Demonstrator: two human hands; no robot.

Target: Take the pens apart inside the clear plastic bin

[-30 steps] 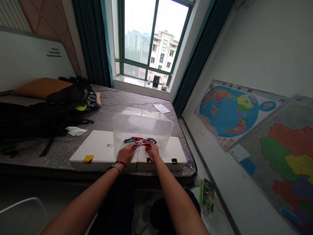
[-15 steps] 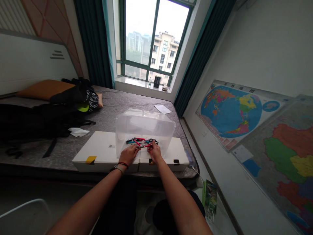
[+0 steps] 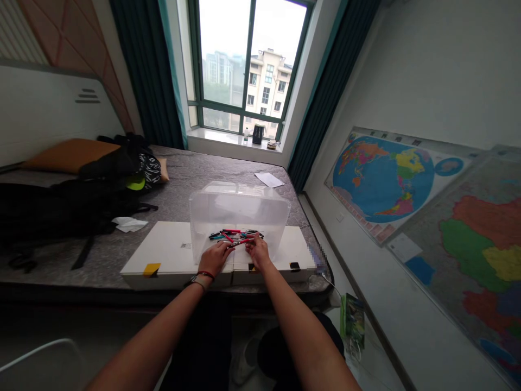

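Observation:
A red pen [image 3: 243, 241] with a dark end lies level between my two hands. My left hand [image 3: 215, 257] pinches its dark end, and my right hand [image 3: 257, 251] grips the red end. Behind them, a clear plastic box [image 3: 236, 209] rests on its side with its opening toward me. Several red, black and teal pens [image 3: 225, 236] lie in a loose pile inside it. Some pens at the right of the pile are partly hidden by my right hand's fingers.
Two white flat boxes [image 3: 157, 247] carry the clear box on a grey mattress [image 3: 195, 163]. Dark bags [image 3: 61, 212] and a crumpled tissue [image 3: 129, 224] lie to the left. A sheet of paper [image 3: 269, 180] lies behind. A cable [image 3: 331, 285] hangs at the right corner.
The camera view has shifted slightly. Both hands keep hold of the red pen in nearly the same position, and the pile looks the same.

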